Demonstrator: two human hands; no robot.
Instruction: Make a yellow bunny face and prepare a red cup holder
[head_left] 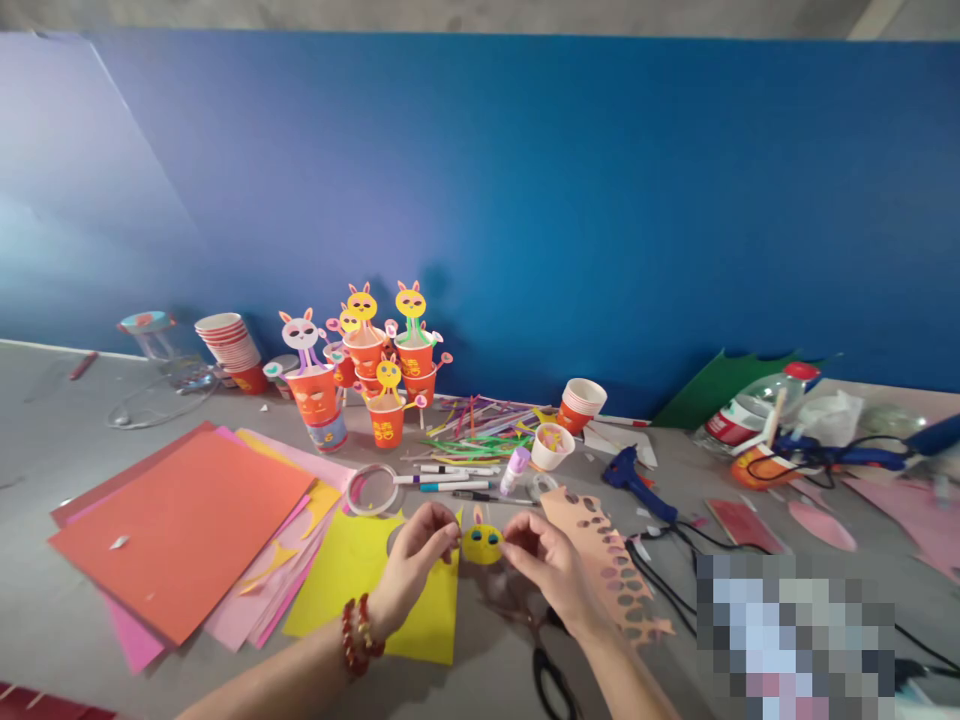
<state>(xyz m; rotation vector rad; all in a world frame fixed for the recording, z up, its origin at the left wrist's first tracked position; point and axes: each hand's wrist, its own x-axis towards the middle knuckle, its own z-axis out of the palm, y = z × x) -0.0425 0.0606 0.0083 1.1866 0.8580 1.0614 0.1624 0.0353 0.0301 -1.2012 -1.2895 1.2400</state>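
Both my hands hold a small yellow paper rabbit face (481,543) between them, just above the grey table. My left hand (414,560), with a red bead bracelet at the wrist, pinches its left edge. My right hand (546,562) pinches its right edge. Under my left hand lies a yellow paper sheet (352,570). A peach paper strip with cut-out holes (611,560) lies beside my right hand. Black scissors (551,675) rest under my right forearm.
A stack of orange and pink paper (180,525) lies at left. Orange cups with rabbit faces on stalks (375,375) stand at the back, near cup stacks (232,350), coloured strips (480,425), pens, a tape roll (373,490), and a blue glue gun (634,480). A bottle (750,410) lies at right.
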